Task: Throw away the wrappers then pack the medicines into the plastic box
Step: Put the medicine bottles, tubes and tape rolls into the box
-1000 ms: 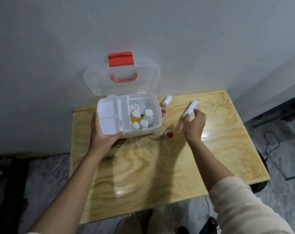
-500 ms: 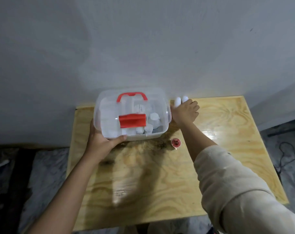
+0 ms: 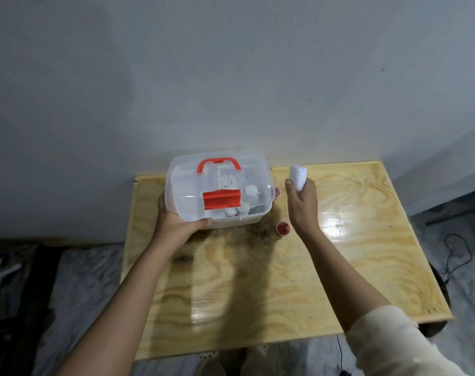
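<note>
A: We see the clear plastic box with the red carry handle and red front latch (image 3: 218, 191) at the back left of the pale plywood table (image 3: 366, 267), its lid down, close to the grey wall (image 3: 231, 77). Small white bottles (image 3: 251, 191) show through the lid.

B: We have the left hand (image 3: 176, 226) clasped on the box's near left corner, thumb along the front edge, fingers up the left side.

A: And the right hand (image 3: 303, 206) is just right of the box, closed around a white cylindrical bottle (image 3: 298, 178) that sticks upward out of the fist, off the tabletop.

B: We count two small round red caps: one (image 3: 282, 228) on the wood near the right wrist, in front of the box's right corner; another (image 3: 277, 191) partly hidden against the box's right side.

A: A cream sleeve (image 3: 393, 346) covers the right upper arm.
</note>
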Demonstrator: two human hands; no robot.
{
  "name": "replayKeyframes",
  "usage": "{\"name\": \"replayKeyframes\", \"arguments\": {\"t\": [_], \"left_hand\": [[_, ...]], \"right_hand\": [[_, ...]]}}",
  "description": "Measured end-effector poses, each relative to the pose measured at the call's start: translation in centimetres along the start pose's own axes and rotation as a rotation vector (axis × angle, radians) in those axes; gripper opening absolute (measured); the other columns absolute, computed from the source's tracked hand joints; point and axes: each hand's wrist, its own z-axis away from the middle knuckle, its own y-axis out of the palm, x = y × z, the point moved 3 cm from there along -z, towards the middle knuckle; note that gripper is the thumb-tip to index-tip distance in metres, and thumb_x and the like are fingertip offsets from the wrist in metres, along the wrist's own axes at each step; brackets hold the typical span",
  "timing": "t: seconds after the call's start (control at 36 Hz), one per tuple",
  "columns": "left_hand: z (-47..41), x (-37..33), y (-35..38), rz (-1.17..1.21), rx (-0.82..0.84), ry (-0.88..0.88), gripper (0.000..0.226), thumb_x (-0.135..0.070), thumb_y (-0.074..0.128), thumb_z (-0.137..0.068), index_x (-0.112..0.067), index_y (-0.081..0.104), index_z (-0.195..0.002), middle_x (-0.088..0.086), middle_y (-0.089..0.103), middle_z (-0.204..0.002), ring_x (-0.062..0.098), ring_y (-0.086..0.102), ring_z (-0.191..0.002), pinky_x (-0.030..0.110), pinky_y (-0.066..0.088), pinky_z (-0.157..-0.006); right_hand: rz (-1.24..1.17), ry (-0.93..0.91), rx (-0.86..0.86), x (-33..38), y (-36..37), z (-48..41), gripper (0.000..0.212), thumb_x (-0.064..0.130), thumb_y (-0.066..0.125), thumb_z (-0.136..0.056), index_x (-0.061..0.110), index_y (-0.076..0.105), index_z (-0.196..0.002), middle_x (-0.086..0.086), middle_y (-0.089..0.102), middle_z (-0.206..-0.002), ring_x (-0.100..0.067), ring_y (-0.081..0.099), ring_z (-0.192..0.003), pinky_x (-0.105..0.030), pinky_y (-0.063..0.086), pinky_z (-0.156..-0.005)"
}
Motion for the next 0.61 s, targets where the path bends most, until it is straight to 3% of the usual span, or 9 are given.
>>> {"name": "replayKeyframes", "arguments": {"t": [0.08,0.17,0.19,0.28,0.33,0.42,0.5,0.61], "left_hand": [[-0.1,0.2,-0.3,-0.015,-0.017,-0.025,0.11,-0.051,0.088,-0.031,-0.024,0.049,-0.13,-0.009,0.062,-0.121,0.01,0.06,-0.11,0.016,0.046,-0.077],[-0.3,0.5,-0.5,-0.025,-0.001,-0.012,0.12,-0.062,0.089,-0.025,-0.028,0.047,-0.132,-0.01,0.061,-0.124,0.011,0.059,-0.112,0.026,0.052,-0.086],[-0.3,0.4,-0.5,-0.029,0.001,-0.003,0.118,-0.062,0.089,-0.025,-0.028,0.049,-0.13,-0.009,0.061,-0.124,0.011,0.06,-0.112,0.026,0.052,-0.086],[0.2,-0.6,-0.2,-0.015,0.014,0.053,0.102,-0.05,0.087,-0.029,-0.024,0.057,-0.123,-0.009,0.065,-0.116,0.004,0.061,-0.105,0.009,0.048,-0.071],[0.4,-1.0,0.0,-0.02,0.017,0.095,0.095,-0.047,0.085,-0.031,-0.023,0.06,-0.119,-0.008,0.066,-0.113,0.004,0.062,-0.102,0.008,0.046,-0.069],[0.9,-1.0,-0.1,-0.058,0.002,0.111,0.087,-0.036,0.091,-0.041,-0.024,0.055,-0.119,-0.002,0.062,-0.118,0.011,0.06,-0.106,0.019,0.049,-0.077],[1.0,-0.8,-0.6,-0.142,-0.034,0.132,0.107,-0.046,0.09,-0.036,-0.027,0.042,-0.13,0.001,0.049,-0.13,0.02,0.051,-0.12,0.041,0.051,-0.094],[1.7,-1.0,-0.9,-0.174,-0.029,0.168,0.117,-0.039,0.092,-0.04,-0.025,0.031,-0.139,0.002,0.037,-0.14,0.021,0.04,-0.129,0.047,0.044,-0.103]], "right_hand": [[-0.068,-0.049,0.091,1.4,0.1,2.4,0.023,0.026,0.049,-0.094,0.009,0.044,-0.109,0.0,0.049,-0.089,-0.006,0.049,-0.071,-0.021,0.04,-0.059],[-0.099,-0.108,0.129,2.9,0.3,3.8,0.021,0.029,0.051,-0.093,0.016,0.043,-0.108,-0.006,0.054,-0.095,-0.016,0.054,-0.079,-0.032,0.047,-0.066],[-0.124,-0.108,0.135,3.4,0.3,4.1,0.021,0.03,0.051,-0.092,0.017,0.043,-0.107,-0.009,0.056,-0.097,-0.02,0.056,-0.08,-0.036,0.048,-0.068],[-0.177,-0.109,0.123,4.6,0.0,4.7,0.018,0.035,0.052,-0.089,0.024,0.044,-0.102,-0.017,0.059,-0.1,-0.033,0.059,-0.086,-0.045,0.049,-0.07],[-0.188,-0.121,0.101,5.3,-0.2,5.0,0.011,0.034,0.053,-0.089,0.032,0.044,-0.095,-0.018,0.06,-0.1,-0.036,0.06,-0.089,-0.048,0.05,-0.071],[-0.188,-0.125,0.081,6.1,-0.5,5.2,0.012,0.038,0.053,-0.086,0.033,0.045,-0.093,-0.018,0.061,-0.098,-0.031,0.06,-0.082,-0.043,0.049,-0.065],[-0.2,-0.136,0.05,7.2,-0.7,5.0,0.014,0.041,0.054,-0.085,0.033,0.046,-0.095,-0.016,0.063,-0.1,-0.03,0.062,-0.087,-0.042,0.05,-0.067],[-0.22,-0.156,0.0,9.2,-0.6,4.3,0.014,0.032,0.054,-0.091,0.023,0.046,-0.098,-0.019,0.062,-0.099,-0.035,0.061,-0.09,-0.044,0.05,-0.07]]}}
